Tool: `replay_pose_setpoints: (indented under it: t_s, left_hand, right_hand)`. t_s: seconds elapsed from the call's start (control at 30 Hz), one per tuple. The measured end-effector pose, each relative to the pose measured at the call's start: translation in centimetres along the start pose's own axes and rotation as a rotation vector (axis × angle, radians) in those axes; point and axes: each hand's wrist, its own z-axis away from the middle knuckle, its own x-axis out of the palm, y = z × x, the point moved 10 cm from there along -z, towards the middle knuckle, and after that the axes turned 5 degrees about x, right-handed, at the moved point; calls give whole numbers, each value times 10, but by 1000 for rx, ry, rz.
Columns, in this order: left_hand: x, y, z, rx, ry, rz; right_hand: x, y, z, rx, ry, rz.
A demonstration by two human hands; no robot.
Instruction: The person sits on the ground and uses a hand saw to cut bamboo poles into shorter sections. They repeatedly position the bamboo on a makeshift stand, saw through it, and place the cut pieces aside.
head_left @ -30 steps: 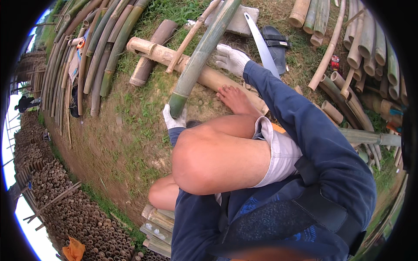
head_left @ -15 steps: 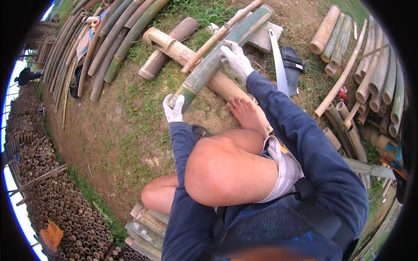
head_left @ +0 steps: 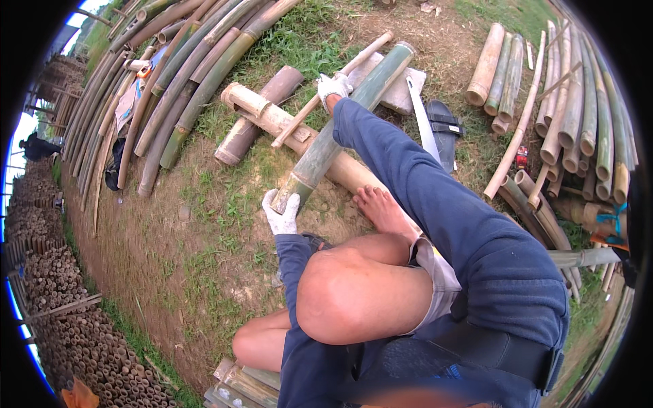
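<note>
Thick green bamboo pole [head_left: 320, 153] lies approx. 1-to-7 o'clock across a fat tan bamboo log [head_left: 350, 171]. White-gloved L hand [head_left: 282, 212] grips its 7 o'clock end. White-gloved R hand [head_left: 333, 88] has just crossed over to a slim tan bamboo stick [head_left: 297, 124], pole's 11 o'clock; grip unclear. So only L holds the pole now. Pale saw blade [head_left: 423, 122] at 3 o'clock.

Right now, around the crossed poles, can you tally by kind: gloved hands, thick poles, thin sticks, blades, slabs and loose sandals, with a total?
Gloved hands: 2 (left hand, right hand)
Thick poles: 3 (green pole, tan pole, brown pole)
Thin stick: 1
Blade: 1
Gray slab: 1
Loose sandal: 1
Total: 9
</note>
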Motion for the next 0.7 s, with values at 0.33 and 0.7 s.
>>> replay_pose_setpoints:
  t_s: [0.33, 0.7]
  left_hand:
    - [3, 3, -2, -10, 31, 31]
    - [4, 16, 3, -8, 67, 42]
  right_hand:
    - [36, 41, -23, 452, -500, -379]
    - [-16, 9, 45, 222, -948, -1055]
